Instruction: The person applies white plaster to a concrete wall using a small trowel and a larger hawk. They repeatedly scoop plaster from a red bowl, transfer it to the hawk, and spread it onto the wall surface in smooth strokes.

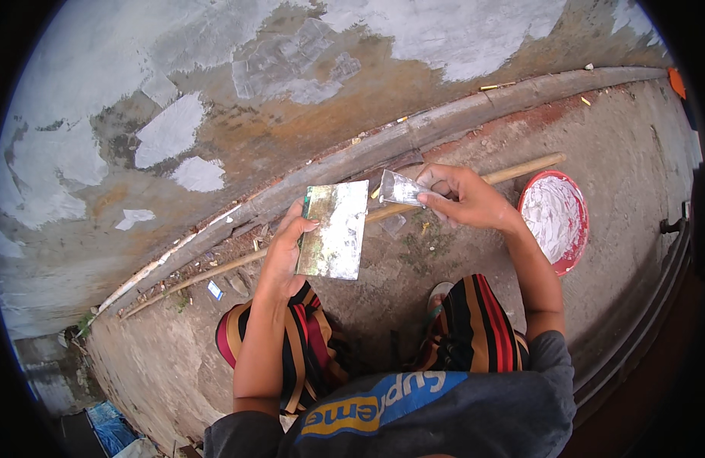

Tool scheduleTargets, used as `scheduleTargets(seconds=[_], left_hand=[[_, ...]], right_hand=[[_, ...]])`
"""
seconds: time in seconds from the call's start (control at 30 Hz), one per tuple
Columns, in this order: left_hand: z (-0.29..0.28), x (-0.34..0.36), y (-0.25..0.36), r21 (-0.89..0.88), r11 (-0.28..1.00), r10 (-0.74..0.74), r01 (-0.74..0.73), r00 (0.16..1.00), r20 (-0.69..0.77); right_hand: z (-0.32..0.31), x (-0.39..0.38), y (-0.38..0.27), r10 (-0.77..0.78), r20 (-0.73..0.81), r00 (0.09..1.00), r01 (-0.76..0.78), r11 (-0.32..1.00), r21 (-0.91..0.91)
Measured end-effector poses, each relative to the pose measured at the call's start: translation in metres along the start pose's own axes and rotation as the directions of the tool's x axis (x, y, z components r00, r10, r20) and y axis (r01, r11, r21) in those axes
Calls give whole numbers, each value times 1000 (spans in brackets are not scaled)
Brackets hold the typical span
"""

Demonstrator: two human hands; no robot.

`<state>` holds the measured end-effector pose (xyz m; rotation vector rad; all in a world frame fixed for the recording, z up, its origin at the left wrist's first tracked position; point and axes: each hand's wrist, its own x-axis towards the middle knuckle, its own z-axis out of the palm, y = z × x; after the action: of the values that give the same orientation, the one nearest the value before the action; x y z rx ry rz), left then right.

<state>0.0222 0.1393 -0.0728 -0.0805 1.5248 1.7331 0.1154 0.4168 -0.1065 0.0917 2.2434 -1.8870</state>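
Observation:
My left hand (285, 248) is closed on a flat rectangular plate (333, 229), its thumb across the near face. The plate has a shiny, scuffed metallic look with greenish-brown stains on its left part. In my right hand (467, 200), between thumb and fingers, is a small putty scraper (398, 188) with a pale, smeared blade. The blade points left toward the plate's upper right edge, with a gap between them. To the right of that hand stands a red basin (584, 238) holding white, paste-like putty (549, 214).
Ahead rises a wall (215, 145) with white coated patches and bare brown areas. A raised concrete ledge (436, 122) runs along its foot. A long wooden pole (532, 166) lies on the ground beside it. Blue plastic sheeting (109, 427) sits at the lower left.

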Motion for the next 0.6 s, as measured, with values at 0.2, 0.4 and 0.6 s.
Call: scheduleTargets(seconds=[0.2, 0.4, 0.6], left_hand=[[-2, 3, -3, -12, 1000, -5, 5, 999, -44], [-4, 7, -7, -126, 992, -9, 2, 999, -51], [-4, 8, -8, -122, 992, 13, -18, 999, -42]], right_hand=[[5, 0, -1, -157, -29, 987, 133, 908, -397], [28, 2, -6, -148, -24, 989, 140, 967, -215], [36, 2, 5, -120, -57, 991, 118, 992, -44]])
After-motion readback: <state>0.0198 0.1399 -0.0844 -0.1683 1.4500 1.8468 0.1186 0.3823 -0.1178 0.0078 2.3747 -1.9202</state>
